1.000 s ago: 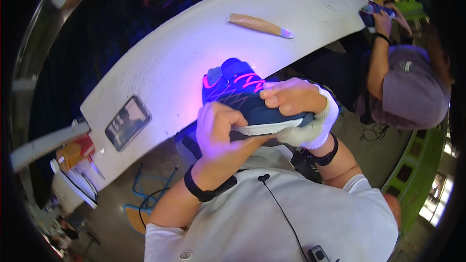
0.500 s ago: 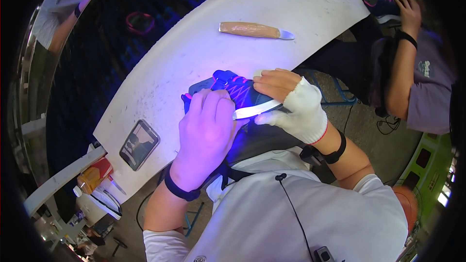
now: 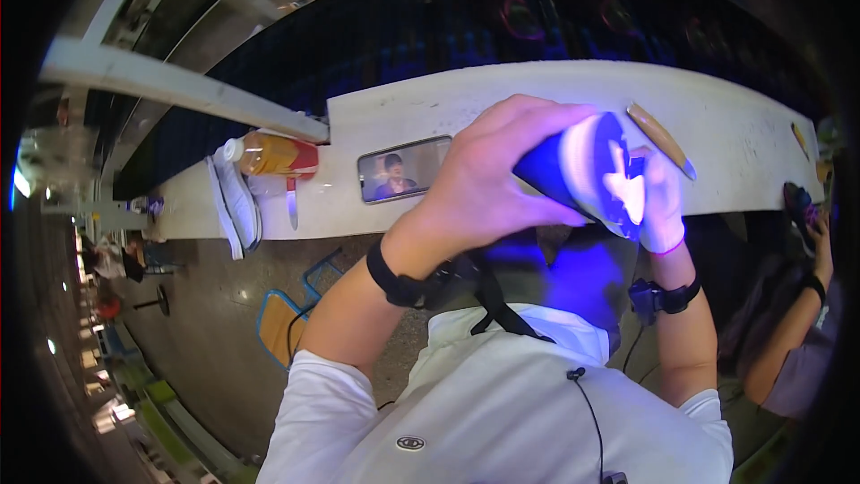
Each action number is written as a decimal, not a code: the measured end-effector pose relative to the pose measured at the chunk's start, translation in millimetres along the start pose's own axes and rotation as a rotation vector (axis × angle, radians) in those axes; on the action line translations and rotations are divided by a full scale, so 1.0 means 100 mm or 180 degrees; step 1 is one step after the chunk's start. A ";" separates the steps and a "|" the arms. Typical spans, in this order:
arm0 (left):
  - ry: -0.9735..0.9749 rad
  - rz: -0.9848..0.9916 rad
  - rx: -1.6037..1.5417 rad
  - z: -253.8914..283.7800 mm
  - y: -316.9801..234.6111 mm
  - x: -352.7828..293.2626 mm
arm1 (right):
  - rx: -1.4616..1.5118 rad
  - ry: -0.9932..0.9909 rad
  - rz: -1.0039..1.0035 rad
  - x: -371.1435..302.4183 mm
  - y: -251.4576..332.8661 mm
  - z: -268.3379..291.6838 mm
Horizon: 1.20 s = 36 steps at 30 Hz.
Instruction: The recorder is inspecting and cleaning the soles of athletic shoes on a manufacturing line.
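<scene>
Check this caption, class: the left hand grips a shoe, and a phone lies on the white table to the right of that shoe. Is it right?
One detail is wrong: the phone lies to the left of the shoe, as the head view shows. The left hand does grip it, and the phone is on the white table.

"What sort of place is this?"
"A shoe workshop, it seems. One person handles a dark shoe [image 3: 587,167], and a co-worker [image 3: 788,345] nearby handles another shoe [image 3: 796,203]."
"Any tools?"
"A tan-handled blade [image 3: 656,133] lies on the long white tabletop [image 3: 403,116]."
</scene>
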<state>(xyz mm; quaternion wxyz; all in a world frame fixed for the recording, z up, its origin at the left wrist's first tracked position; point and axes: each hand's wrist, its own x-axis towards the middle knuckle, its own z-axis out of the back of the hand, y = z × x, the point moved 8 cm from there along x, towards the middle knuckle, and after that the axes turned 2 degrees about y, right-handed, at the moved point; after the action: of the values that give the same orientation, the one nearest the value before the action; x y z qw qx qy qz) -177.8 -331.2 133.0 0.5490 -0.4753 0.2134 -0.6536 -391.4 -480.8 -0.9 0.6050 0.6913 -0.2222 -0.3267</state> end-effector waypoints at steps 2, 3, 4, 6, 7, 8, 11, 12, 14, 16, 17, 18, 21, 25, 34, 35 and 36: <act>-0.0307 -0.0447 0.0478 0.01 -0.32 0.04 | -0.0446 0.0102 0.0949 -0.06 0.49 -0.24; -0.0336 -0.0372 0.0429 -0.05 -0.39 0.06 | -0.0699 0.0054 0.1442 -0.18 0.80 -0.33; -0.0258 -0.0080 0.0390 -0.12 -0.39 0.08 | -0.0403 0.0144 0.1841 -0.21 1.05 -0.44; -0.0345 0.0285 0.0337 -0.12 -0.39 0.07 | -0.0903 0.0383 0.2288 -0.19 1.39 -0.64; -0.0217 0.0540 0.0421 -0.16 -0.34 0.07 | -0.0899 0.0589 0.2258 -0.17 1.43 -0.74; -0.0022 0.0843 0.0510 -0.17 -0.27 0.04 | -0.0827 0.0759 0.2246 -0.12 1.45 -0.81; 0.0346 0.1037 0.0802 -0.13 -0.16 -0.02 | -0.0365 0.0701 0.2006 -0.01 1.31 -0.87; 0.0410 0.1021 0.0745 -0.10 -0.13 -0.02 | -0.0041 0.0560 0.1640 0.04 1.20 -0.85; 0.0353 0.1264 0.0688 -0.01 -0.02 -0.04 | 0.2139 0.1133 0.1596 0.18 1.19 -0.90; 0.0257 0.1619 0.0511 0.06 0.10 -0.08 | 0.3849 0.0994 0.0399 0.45 1.00 -1.00; 0.0241 0.1817 0.0348 0.06 0.15 -0.12 | 0.3343 0.1113 0.0423 0.47 1.04 -1.08; 0.0185 0.1735 0.0247 0.08 0.14 -0.11 | 0.2781 0.0859 0.0339 0.55 1.02 -1.11; 0.0232 0.1891 0.0225 0.09 0.21 -0.12 | 0.1230 0.1306 0.0627 0.51 1.17 -1.30; 0.0529 0.1763 0.0579 0.06 0.23 0.13 | 0.1055 0.1405 0.0507 0.53 1.20 -1.27; 0.1349 0.1220 0.1724 -0.42 -0.16 0.90 | 0.0864 0.0998 0.1305 0.45 1.27 -0.54; 0.1283 0.0445 0.2071 -0.52 -0.38 0.96 | 0.0553 0.0903 0.1755 0.34 1.35 -0.47; 0.1426 0.0298 0.2135 -0.62 -0.46 0.93 | 0.0180 0.0707 0.2138 0.19 1.40 -0.39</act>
<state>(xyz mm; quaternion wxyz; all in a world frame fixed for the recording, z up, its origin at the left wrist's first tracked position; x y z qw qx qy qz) -249.5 -418.0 178.1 0.6427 -0.1054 0.1241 -0.7486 -337.3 -490.9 135.3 0.6798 0.6274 -0.3790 -0.0261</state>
